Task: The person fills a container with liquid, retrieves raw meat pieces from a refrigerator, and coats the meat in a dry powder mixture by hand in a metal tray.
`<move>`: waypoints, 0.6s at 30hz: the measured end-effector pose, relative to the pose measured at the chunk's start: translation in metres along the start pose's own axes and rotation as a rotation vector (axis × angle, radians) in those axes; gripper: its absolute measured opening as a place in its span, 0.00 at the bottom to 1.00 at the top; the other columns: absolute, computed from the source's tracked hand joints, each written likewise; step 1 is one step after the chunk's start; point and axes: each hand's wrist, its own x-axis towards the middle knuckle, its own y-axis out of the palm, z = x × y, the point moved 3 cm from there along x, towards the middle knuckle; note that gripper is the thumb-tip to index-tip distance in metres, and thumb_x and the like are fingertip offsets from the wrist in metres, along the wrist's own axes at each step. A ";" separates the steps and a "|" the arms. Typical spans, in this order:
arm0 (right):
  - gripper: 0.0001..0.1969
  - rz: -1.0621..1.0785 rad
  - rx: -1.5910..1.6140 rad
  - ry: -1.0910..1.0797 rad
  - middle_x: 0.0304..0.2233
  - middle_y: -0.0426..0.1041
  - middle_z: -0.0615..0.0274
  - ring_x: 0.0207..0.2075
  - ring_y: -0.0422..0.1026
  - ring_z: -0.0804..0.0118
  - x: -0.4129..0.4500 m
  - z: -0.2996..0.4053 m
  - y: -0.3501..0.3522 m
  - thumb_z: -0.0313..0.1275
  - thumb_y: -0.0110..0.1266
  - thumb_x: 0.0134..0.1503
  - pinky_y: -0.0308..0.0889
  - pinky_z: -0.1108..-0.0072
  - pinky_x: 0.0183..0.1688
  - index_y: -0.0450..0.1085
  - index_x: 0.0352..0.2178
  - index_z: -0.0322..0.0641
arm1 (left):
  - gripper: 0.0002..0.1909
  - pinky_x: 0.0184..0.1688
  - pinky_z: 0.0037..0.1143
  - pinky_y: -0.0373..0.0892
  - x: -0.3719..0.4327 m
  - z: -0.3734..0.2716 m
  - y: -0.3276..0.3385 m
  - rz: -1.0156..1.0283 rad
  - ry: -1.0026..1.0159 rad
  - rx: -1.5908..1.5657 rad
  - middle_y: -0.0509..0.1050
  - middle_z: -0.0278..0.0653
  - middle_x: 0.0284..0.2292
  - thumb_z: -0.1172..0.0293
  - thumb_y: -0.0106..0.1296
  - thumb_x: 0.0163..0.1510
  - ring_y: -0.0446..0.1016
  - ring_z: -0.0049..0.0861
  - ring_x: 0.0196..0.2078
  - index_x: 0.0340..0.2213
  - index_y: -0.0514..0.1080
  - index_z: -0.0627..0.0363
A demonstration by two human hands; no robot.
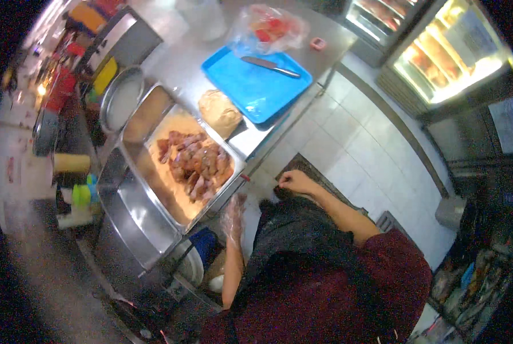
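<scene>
My left hand, in a clear plastic glove, hangs by the counter's front edge, close to a deep steel pan. It shows no object, though blur hides how its fingers lie. My right hand is bare, held in front of my dark apron with fingers curled; whether it holds something small is unclear. Inside the pan, a heap of raw meat pieces rests on orange-tinted flour. Beside the pan sits a rounded tan bundle, its contents unclear.
A knife lies on a blue tray. Behind are a clear plastic bag with reddish contents and a small pink device. A round metal bowl and a steel basin flank the pan. Lit display cabinets stand across the tiled floor.
</scene>
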 end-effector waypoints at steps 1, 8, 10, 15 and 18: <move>0.16 0.043 0.010 0.173 0.15 0.69 0.63 0.18 0.67 0.72 -0.005 0.002 -0.018 0.41 0.51 0.47 0.62 0.78 0.23 0.69 0.18 0.36 | 0.27 0.50 0.32 0.57 0.009 -0.025 0.013 0.092 -0.052 0.165 0.61 0.45 0.48 0.53 0.35 0.54 0.60 0.35 0.50 0.48 0.58 0.62; 0.17 -0.227 0.063 0.614 0.11 0.65 0.64 0.15 0.64 0.75 -0.059 -0.042 -0.086 0.39 0.52 0.47 0.59 0.80 0.20 0.67 0.16 0.34 | 0.26 0.47 0.28 0.59 0.094 -0.012 0.097 0.391 -0.112 -0.129 0.66 0.43 0.44 0.52 0.38 0.53 0.65 0.30 0.46 0.46 0.62 0.62; 0.16 -0.354 0.160 0.747 0.10 0.65 0.64 0.14 0.64 0.75 -0.081 -0.072 -0.092 0.37 0.51 0.48 0.59 0.80 0.18 0.66 0.15 0.33 | 0.27 0.46 0.26 0.59 0.101 -0.025 0.116 0.453 -0.140 -0.099 0.67 0.42 0.43 0.52 0.38 0.53 0.65 0.30 0.45 0.45 0.62 0.63; 0.13 -0.696 0.213 0.848 0.12 0.66 0.63 0.14 0.64 0.72 -0.188 -0.139 -0.093 0.35 0.50 0.48 0.60 0.80 0.17 0.67 0.17 0.36 | 0.27 0.45 0.25 0.61 0.138 -0.083 0.158 0.683 -0.072 -0.158 0.69 0.42 0.40 0.52 0.38 0.54 0.67 0.28 0.43 0.43 0.63 0.65; 0.11 -0.667 0.043 0.972 0.13 0.67 0.62 0.14 0.65 0.69 -0.316 -0.241 -0.033 0.35 0.50 0.47 0.60 0.79 0.17 0.68 0.20 0.38 | 0.24 0.42 0.25 0.63 0.165 -0.126 0.167 0.710 -0.068 -0.175 0.70 0.42 0.38 0.54 0.39 0.53 0.68 0.27 0.40 0.41 0.64 0.65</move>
